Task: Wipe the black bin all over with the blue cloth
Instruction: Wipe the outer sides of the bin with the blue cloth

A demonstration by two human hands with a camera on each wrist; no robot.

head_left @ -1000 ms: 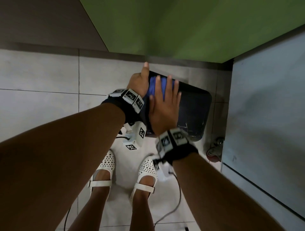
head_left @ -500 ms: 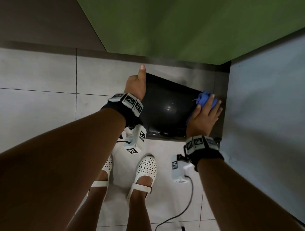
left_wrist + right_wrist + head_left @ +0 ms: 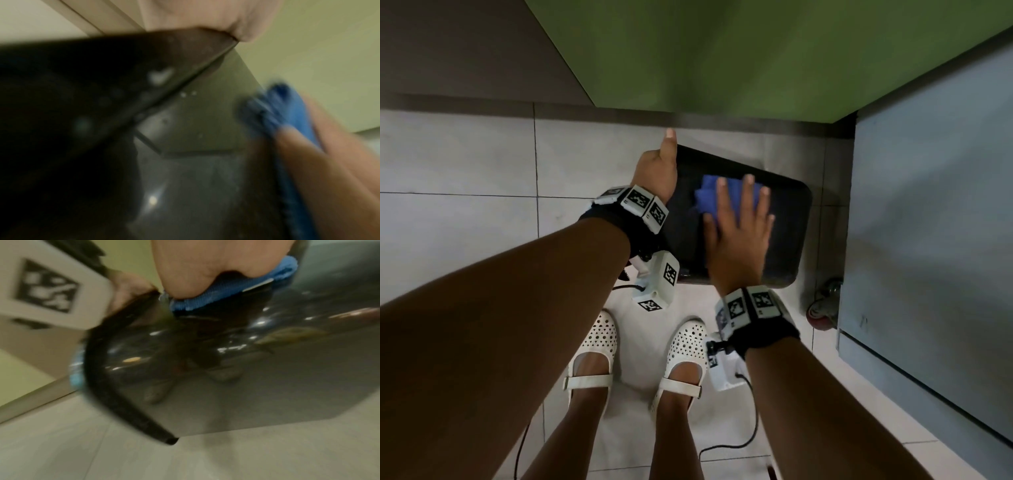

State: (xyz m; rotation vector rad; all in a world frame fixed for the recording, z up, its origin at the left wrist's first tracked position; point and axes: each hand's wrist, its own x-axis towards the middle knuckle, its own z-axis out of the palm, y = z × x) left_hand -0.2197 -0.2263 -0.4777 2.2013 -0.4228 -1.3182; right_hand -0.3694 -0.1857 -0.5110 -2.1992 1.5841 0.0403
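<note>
The glossy black bin (image 3: 787,219) lies tipped on the tiled floor in front of my feet. My left hand (image 3: 655,171) holds its left edge, thumb pointing up and fingers hidden behind the side. My right hand (image 3: 739,233) lies flat with straight fingers on the blue cloth (image 3: 707,195) and presses it onto the bin's upper face. The left wrist view shows the bin (image 3: 185,162) with the blurred cloth (image 3: 287,110) at its right. In the right wrist view the cloth (image 3: 226,293) is squeezed between my palm and the bin (image 3: 226,369).
A green panel (image 3: 722,51) rises right behind the bin. A grey cabinet (image 3: 928,240) on a castor wheel (image 3: 825,305) stands close on the right. My white shoes (image 3: 599,339) are just in front of the bin, and a black cable (image 3: 739,442) trails over the floor tiles.
My right hand swept the cloth from the bin's upper left to its right edge, and now it is back near the middle. The left hand kept its hold.
</note>
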